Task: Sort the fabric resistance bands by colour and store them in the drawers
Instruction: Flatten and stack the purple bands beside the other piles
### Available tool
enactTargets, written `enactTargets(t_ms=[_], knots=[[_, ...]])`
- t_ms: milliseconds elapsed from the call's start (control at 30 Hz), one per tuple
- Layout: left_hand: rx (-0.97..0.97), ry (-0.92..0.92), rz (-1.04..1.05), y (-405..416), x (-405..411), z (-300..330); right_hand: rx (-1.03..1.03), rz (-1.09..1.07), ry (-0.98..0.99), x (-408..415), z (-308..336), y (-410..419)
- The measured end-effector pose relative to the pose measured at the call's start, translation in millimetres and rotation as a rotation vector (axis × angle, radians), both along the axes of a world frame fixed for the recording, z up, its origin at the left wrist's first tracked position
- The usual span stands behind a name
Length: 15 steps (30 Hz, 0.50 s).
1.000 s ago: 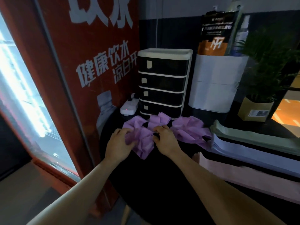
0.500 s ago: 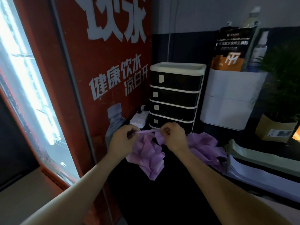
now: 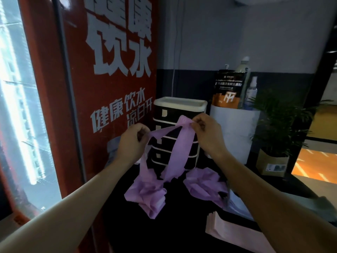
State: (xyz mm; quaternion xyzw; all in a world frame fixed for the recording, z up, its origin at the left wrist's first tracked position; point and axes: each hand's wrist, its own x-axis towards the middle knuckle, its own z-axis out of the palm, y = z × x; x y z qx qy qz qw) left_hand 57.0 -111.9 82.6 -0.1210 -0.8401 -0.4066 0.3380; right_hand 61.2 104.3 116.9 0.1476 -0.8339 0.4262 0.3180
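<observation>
The left hand [image 3: 132, 141] is pinching one end of a long purple fabric resistance band [image 3: 176, 148], its fingers [image 3: 141, 133] curled tight around the cloth, while the right hand [image 3: 207, 133] is gripping the band's upper fold between thumb and curled fingers [image 3: 196, 125], a little higher and to the right. The band is hanging in the air between the two hands, stretched into a loop in front of the black desktop drawer unit with white frame and cream lid [image 3: 179, 136], and its lower lengths are trailing down to a crumpled heap of purple fabric bands [image 3: 147, 195] lying on the dark desk [image 3: 175, 232]. A second crumpled purple heap [image 3: 202, 187] is sitting just to the right of the first, near the foot of the drawer unit. All the drawers appear to be closed, each showing a small pale label on its left side. At the lower right, flat stacks of pale pink bands [image 3: 231, 232] and bluish-lilac bands [image 3: 238, 203] are lying on the desk, partly hidden by the right forearm. Behind them a white cylindrical container [image 3: 237, 132] is holding a black-and-orange pouch [image 3: 228, 92] and bottles, and a green potted plant in a tan paper-wrapped pot [image 3: 273, 161] is standing beside it. A red panel with large white characters [image 3: 113, 84] is rising along the left.
</observation>
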Motion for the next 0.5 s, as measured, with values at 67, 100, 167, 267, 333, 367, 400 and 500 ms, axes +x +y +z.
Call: enactTargets(t_ms=[67,100,167,267,333,367,400,500], knots=[[0.118,0.015,-0.066,6.8,5.0,9.6,-0.024,0.028,-0.039,5.3,7.8,5.7],[0.172,0.0,-0.095,10.0,7.7,14.2,-0.07,0.062,-0.075,8.3,11.9,8.2],[0.263,-0.077,-0.138,14.9,11.5,22.0,-0.154,0.131,-0.143,13.9,17.2,13.2],[0.327,-0.134,-0.176,22.3,17.6,29.3,-0.145,0.154,-0.156,21.1,17.8,19.9],[0.324,-0.165,-0.235,24.4,23.7,30.7,-0.115,0.138,-0.136,23.9,15.0,23.2],[0.314,-0.217,-0.299,24.7,26.6,30.3,-0.112,0.128,-0.127,25.1,14.3,24.6],[0.298,-0.293,-0.389,25.0,28.8,29.6,-0.113,0.121,-0.117,25.7,14.4,25.9],[0.266,-0.486,-0.643,23.3,34.3,23.4,-0.098,0.138,-0.1,29.8,17.9,26.3]])
